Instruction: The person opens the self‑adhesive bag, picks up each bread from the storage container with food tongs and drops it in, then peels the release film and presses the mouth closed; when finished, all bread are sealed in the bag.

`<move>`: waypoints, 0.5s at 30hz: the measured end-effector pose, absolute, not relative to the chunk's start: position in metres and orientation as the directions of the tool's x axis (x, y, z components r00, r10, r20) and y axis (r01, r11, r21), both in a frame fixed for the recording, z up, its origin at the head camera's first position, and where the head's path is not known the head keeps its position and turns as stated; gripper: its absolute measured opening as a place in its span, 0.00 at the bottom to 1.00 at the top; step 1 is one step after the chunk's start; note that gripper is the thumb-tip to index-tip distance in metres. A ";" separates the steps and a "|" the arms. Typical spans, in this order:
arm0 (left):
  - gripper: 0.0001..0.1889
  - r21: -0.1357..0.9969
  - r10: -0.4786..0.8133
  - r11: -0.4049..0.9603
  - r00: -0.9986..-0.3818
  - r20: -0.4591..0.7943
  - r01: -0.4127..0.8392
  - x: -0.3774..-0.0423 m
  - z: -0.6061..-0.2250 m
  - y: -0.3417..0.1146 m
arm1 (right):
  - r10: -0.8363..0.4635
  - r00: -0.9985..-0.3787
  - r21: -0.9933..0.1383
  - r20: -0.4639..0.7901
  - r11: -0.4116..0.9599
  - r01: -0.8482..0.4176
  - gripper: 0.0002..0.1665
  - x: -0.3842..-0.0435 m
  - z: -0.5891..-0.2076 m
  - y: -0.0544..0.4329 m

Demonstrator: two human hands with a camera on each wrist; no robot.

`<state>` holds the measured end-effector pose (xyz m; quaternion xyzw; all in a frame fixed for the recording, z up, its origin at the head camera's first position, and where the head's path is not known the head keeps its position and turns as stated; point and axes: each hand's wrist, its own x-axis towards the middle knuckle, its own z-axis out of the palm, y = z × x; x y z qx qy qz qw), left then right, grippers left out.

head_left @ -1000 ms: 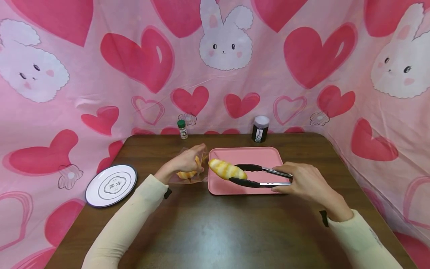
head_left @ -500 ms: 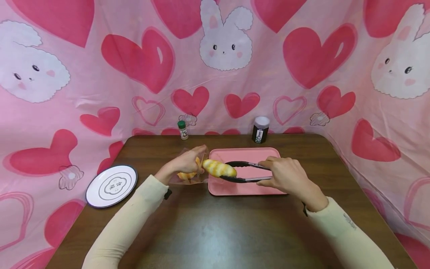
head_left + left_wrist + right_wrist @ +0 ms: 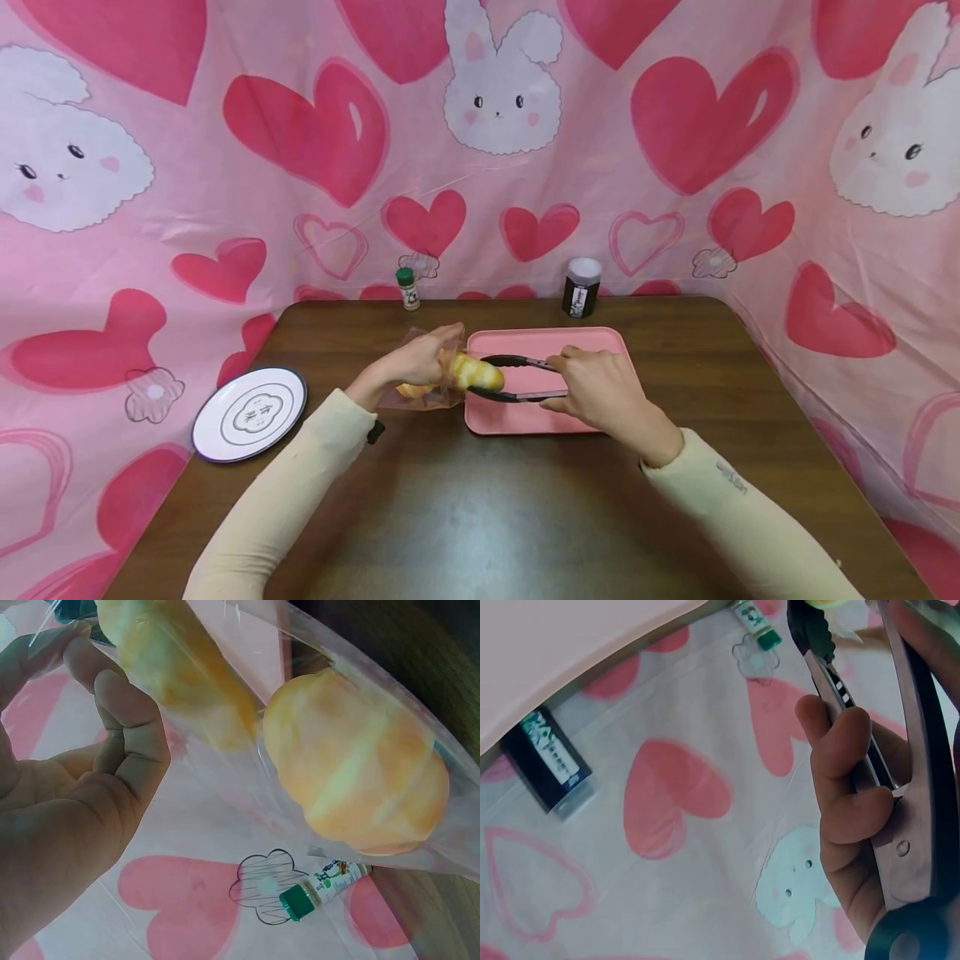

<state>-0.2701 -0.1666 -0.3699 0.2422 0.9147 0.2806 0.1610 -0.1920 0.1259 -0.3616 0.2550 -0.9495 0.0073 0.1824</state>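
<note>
My left hand (image 3: 411,362) pinches the edge of a clear plastic bag (image 3: 431,402) over the table, left of the pink tray. Inside the bag lies a round golden bread roll (image 3: 356,761), seen through the plastic in the left wrist view. My right hand (image 3: 603,392) grips metal tongs (image 3: 911,825) with black tips. Between those tips is a long yellow-and-white striped bread roll (image 3: 483,374); its left end is in the bag's mouth beside my left fingers. In the right wrist view, most of this long roll lies out of frame.
The pink tray (image 3: 555,423) lies under the tongs. A white plate with a dark rim (image 3: 217,429) stands at the table's left edge. Along the back are a green-capped shaker (image 3: 408,293) and a dark jar with a white lid (image 3: 581,292). A pink curtain (image 3: 600,183) hangs behind.
My right hand has moved left with the tongs, carrying the long bread roll from over the tray into the bag's mouth. My left hand has stayed in place with the bag.
</note>
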 end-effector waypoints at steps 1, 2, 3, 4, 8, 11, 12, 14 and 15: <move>0.50 0.589 0.535 0.725 -0.830 -0.156 0.357 -0.270 -0.370 -0.166 | -0.484 -0.798 0.088 0.360 0.869 -0.488 0.32 -0.192 -0.363 0.124; 0.51 0.591 0.534 0.725 -0.830 -0.158 0.354 -0.270 -0.370 -0.166 | -0.487 -0.792 0.095 0.367 0.867 -0.489 0.32 -0.192 -0.364 0.122; 0.51 0.594 0.532 0.724 -0.831 -0.159 0.350 -0.270 -0.370 -0.166 | -0.490 -0.788 0.101 0.374 0.866 -0.490 0.32 -0.192 -0.365 0.120; 0.51 0.593 0.529 0.726 -0.834 -0.159 0.348 -0.270 -0.370 -0.166 | -0.491 -0.785 0.110 0.378 0.865 -0.489 0.33 -0.191 -0.366 0.119; 0.52 0.595 0.510 0.734 -0.845 -0.161 0.329 -0.269 -0.369 -0.165 | -0.486 -0.789 0.112 0.377 0.869 -0.482 0.32 -0.190 -0.368 0.115; 0.52 0.591 0.507 0.738 -0.846 -0.166 0.326 -0.268 -0.369 -0.165 | -0.478 -0.796 0.109 0.372 0.874 -0.474 0.31 -0.189 -0.368 0.113; 0.52 0.592 0.509 0.737 -0.844 -0.170 0.326 -0.268 -0.369 -0.165 | -0.474 -0.799 0.107 0.371 0.876 -0.470 0.31 -0.188 -0.369 0.113; 0.52 0.596 0.516 0.734 -0.838 -0.178 0.326 -0.268 -0.370 -0.164 | -0.465 -0.804 0.106 0.369 0.881 -0.461 0.32 -0.188 -0.369 0.111; 0.52 0.598 0.519 0.733 -0.835 -0.183 0.325 -0.268 -0.370 -0.164 | -0.461 -0.808 0.102 0.368 0.883 -0.457 0.32 -0.188 -0.369 0.110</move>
